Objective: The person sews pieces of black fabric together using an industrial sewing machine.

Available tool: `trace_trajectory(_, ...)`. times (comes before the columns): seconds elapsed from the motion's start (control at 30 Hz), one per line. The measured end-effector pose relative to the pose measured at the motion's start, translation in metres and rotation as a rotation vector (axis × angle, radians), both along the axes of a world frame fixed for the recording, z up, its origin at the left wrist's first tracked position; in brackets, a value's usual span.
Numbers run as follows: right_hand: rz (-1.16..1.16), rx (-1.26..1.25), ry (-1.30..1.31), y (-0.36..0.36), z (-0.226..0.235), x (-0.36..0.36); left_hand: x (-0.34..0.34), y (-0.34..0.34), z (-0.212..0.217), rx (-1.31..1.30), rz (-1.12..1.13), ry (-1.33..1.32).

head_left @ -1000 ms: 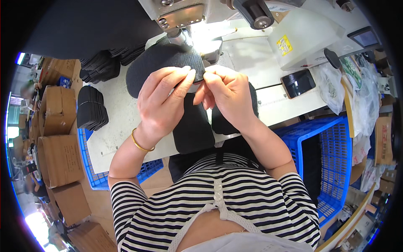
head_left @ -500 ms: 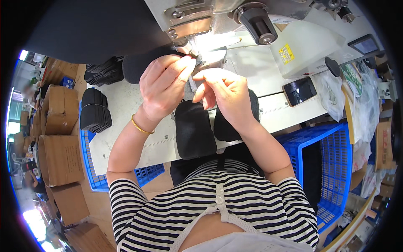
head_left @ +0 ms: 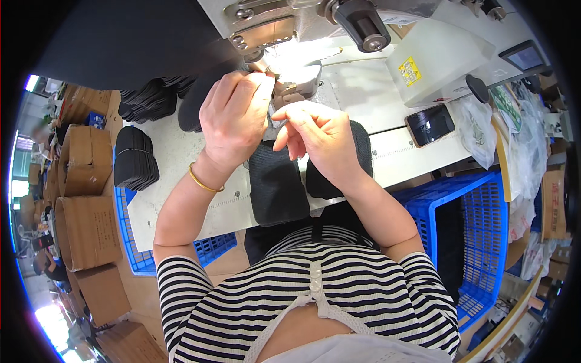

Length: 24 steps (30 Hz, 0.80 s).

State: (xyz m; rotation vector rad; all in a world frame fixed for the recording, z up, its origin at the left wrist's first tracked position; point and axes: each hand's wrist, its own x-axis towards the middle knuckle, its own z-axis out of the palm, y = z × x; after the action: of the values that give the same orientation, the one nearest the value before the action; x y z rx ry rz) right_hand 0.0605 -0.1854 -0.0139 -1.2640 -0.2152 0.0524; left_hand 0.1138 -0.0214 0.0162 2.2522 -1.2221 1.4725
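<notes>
My left hand [head_left: 235,118], a gold bangle on its wrist, is raised at the sewing machine head [head_left: 266,30]. Its fingers are pinched together close to the needle area, and whatever lies between them is too small to make out. To its right, my right hand [head_left: 319,140] hovers with fingers curled in and the thumb side toward the left hand; what it holds, if anything, is hidden. Under and in front of the hands lie two black rounded fabric pads, a left pad [head_left: 277,192] and a right pad [head_left: 357,148], the latter partly covered by my right hand.
A tied bundle of black pads [head_left: 134,160] and a loose stack [head_left: 145,103] sit on the table's left. A phone [head_left: 430,126] lies at right. Blue crates [head_left: 484,199] flank the table; cardboard boxes [head_left: 88,157] stand left. A dark panel [head_left: 139,42] covers the upper left.
Both hands have shifted slightly left, and the left hand has turned so more of its back shows. The whole view has moved a little. The pads lie about where they were.
</notes>
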Motion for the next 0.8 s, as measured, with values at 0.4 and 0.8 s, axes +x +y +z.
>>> trace_trajectory(0.4, 0.081, -0.136, -0.024, -0.004, 0.002, -0.009, 0.023, 0.074, 0.003, 0.160, 0.020, 0.224)
trace_trajectory(0.8, 0.027, 0.102, -0.056, 0.022, -0.010, -0.013, -0.060, 0.022, 0.027, 0.126, 0.091, 0.547)
